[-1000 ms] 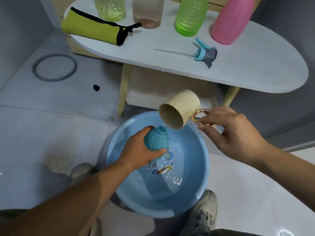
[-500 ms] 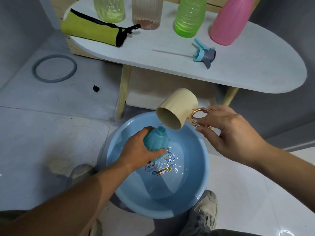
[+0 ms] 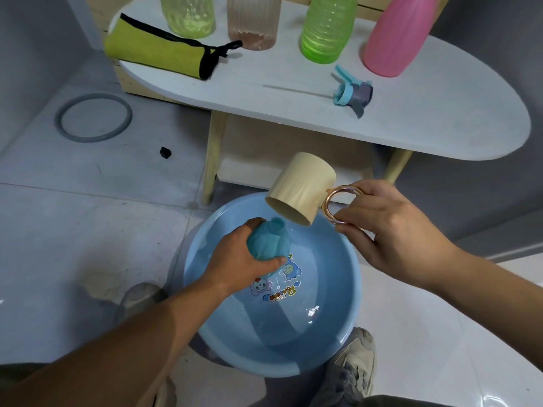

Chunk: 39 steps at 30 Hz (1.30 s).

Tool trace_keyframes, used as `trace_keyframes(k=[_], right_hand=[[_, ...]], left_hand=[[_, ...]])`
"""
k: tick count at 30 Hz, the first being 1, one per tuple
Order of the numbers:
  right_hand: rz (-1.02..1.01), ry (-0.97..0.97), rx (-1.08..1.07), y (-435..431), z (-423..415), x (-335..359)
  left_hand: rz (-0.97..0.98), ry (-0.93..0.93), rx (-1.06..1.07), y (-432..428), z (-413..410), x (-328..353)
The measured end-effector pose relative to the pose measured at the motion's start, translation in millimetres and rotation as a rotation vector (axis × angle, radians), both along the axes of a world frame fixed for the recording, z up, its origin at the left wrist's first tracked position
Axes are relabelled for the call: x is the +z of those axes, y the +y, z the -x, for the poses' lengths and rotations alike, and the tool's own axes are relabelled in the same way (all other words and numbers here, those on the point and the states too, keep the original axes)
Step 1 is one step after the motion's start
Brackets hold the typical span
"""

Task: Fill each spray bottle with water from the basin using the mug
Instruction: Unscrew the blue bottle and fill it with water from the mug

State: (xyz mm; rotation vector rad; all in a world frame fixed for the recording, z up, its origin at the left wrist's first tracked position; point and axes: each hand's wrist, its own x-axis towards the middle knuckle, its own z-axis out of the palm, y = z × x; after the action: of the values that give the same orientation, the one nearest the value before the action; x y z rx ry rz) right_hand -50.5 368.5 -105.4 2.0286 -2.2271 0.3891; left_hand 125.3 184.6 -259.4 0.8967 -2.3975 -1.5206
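Above the blue basin's (image 3: 323,345) far side, the left hand (image 3: 239,261) wraps the tilted teal spray bottle (image 3: 270,242), its open neck just under the tipped cream mug's (image 3: 302,188) lip, while the right hand (image 3: 390,230) pinches the ring handle (image 3: 328,207), clear below the tabletop (image 3: 411,124) edge.

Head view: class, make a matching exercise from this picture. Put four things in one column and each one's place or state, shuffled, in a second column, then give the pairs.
Things
1. cream mug
2. teal bottle
3. spray head
4. pink bottle

Places or states
a. lying on the white table
b. standing upright on the table
c. tipped, held by its handle in the right hand
d. gripped by the left hand over the blue basin

Pairs: 1-c, 2-d, 3-a, 4-b
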Motion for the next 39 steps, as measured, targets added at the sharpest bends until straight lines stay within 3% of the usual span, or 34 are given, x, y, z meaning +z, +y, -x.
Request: trace_keyframes(k=[7,10,14,18,25,39], right_hand=[[-0.008,-0.064,-0.019,-2.2,-2.1,-8.0],[0.037,-0.346,-0.241,-2.9,-7.6,-15.2],[-0.049,-0.786,-0.652,-7.9,-6.2,-41.8],[-0.151,-1.087,-0.846,-10.6,3.4,-93.2],[-0.272,-1.269,-1.000,-15.3,-3.1,-173.2],[-0.335,-1.320,-0.938,-13.6,-5.3,-190.7]], left_hand=[[-0.020,0.004,0.007,0.1,-0.2,0.5],[-0.034,0.013,0.011,-0.2,-0.6,1.3],[-0.025,0.024,0.028,-2.2,-3.1,-0.4],[-0.034,0.025,0.046,-4.8,-6.0,-0.4],[-0.001,0.029,0.078,-16.0,-6.8,6.4],[-0.023,0.031,0.072,-20.7,-3.9,6.4]])
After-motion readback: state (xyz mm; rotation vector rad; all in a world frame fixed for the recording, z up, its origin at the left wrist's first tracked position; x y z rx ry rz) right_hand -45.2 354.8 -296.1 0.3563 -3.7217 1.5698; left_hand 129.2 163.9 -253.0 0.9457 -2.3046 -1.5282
